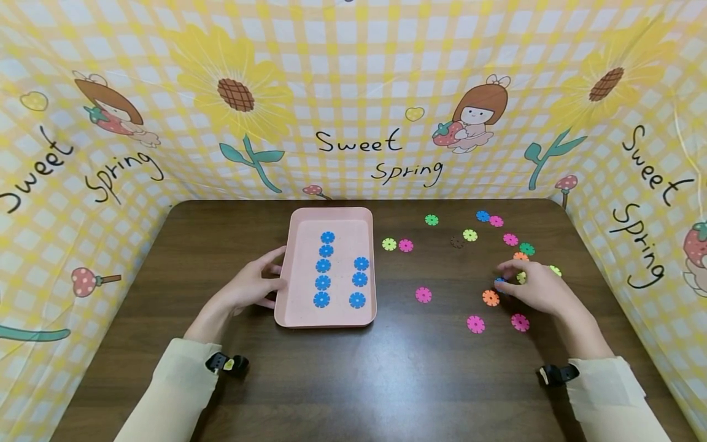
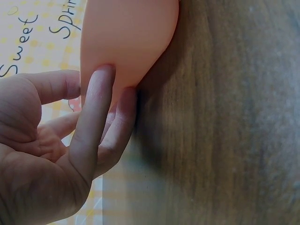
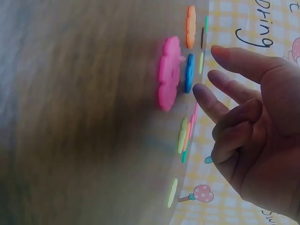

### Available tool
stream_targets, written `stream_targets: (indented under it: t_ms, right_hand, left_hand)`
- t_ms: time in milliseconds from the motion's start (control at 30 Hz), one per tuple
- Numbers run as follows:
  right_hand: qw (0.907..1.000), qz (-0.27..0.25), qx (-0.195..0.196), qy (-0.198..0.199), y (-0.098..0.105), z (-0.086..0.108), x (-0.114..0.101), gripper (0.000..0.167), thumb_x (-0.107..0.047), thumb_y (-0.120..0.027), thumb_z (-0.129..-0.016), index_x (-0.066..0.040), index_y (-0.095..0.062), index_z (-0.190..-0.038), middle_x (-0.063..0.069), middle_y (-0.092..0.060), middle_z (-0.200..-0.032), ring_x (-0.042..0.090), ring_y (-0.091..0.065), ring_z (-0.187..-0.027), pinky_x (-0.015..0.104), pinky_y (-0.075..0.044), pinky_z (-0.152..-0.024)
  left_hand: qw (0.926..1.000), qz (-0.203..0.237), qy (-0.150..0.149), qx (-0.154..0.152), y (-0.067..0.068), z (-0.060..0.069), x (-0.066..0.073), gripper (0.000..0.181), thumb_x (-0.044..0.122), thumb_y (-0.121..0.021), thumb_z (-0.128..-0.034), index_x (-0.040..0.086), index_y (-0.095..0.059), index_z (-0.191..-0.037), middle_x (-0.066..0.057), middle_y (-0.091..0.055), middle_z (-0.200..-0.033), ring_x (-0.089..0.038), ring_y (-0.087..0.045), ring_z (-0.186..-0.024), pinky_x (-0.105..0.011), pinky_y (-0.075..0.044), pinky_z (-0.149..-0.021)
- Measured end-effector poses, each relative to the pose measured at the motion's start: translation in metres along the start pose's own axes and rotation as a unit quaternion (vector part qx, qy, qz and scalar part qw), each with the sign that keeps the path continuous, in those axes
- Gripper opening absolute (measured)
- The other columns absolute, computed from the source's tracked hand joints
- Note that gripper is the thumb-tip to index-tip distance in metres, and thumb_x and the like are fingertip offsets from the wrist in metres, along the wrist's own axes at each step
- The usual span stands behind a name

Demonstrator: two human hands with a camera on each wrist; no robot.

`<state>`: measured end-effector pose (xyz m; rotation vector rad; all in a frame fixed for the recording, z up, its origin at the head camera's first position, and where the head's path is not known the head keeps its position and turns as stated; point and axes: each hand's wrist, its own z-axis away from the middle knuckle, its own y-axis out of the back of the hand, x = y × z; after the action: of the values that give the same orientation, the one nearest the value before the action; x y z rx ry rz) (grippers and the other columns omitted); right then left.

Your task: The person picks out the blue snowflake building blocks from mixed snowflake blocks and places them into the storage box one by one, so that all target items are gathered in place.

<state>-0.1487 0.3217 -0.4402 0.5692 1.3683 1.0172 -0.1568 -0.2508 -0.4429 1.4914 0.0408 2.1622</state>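
Observation:
My left hand rests its fingertips against the outer left wall of a pink tray. In the left wrist view, fingers touch the outside of that wall. Several blue snowflake discs form a column in the tray, with three more blue discs in a shorter column at its right. Over the scattered discs, my right hand reaches down at a blue snowflake disc lying on the table. In the right wrist view the thumb and forefinger stand apart beside this disc; other fingers are bent.
Pink, orange, yellow-green and green snowflake discs lie about the table's right side. Another blue disc sits at the back, beside a pink one. A brown disc blends into the wood. Patterned cloth walls the table.

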Motion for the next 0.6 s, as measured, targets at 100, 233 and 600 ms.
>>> stream_targets:
  t_ms: [100,233,600]
  right_hand:
    - [0.9999,0.003,-0.014,-0.007,0.0009,0.0006,0.0022,0.048,-0.035,-0.077,-0.095,-0.002,-0.067,-0.129,0.011,-0.067,-0.111,0.022,-0.059,-0.085,0.037,-0.047,-0.073]
    - [0.9995,0.013,-0.027,-0.008,0.0016,-0.0002,0.0036,0.048,-0.036,-0.080,-0.092,-0.002,-0.070,-0.124,0.012,-0.067,-0.108,0.026,-0.060,-0.088,0.044,-0.051,-0.074]
    - [0.9990,0.020,-0.040,-0.008,0.0009,-0.0037,0.0091,0.035,-0.028,-0.080,-0.092,-0.003,-0.072,-0.114,0.009,-0.067,-0.102,0.023,-0.059,-0.084,0.038,-0.049,-0.072]
  left_hand:
    - [1.0000,-0.001,0.001,0.003,0.0009,0.0003,-0.0002,0.079,0.005,-0.060,-0.1003,0.018,-0.020,-0.168,-0.029,-0.045,-0.139,-0.034,-0.068,-0.102,-0.047,-0.064,-0.071]
    - [1.0000,-0.001,0.002,0.005,0.0019,-0.0005,-0.0017,0.079,0.005,-0.060,-0.1004,0.019,-0.020,-0.168,-0.029,-0.045,-0.140,-0.033,-0.068,-0.102,-0.047,-0.064,-0.070]
    - [1.0000,0.001,-0.002,0.003,0.0015,-0.0012,-0.0027,0.079,0.005,-0.059,-0.1007,0.019,-0.019,-0.168,-0.030,-0.043,-0.142,-0.034,-0.067,-0.104,-0.047,-0.064,-0.071]
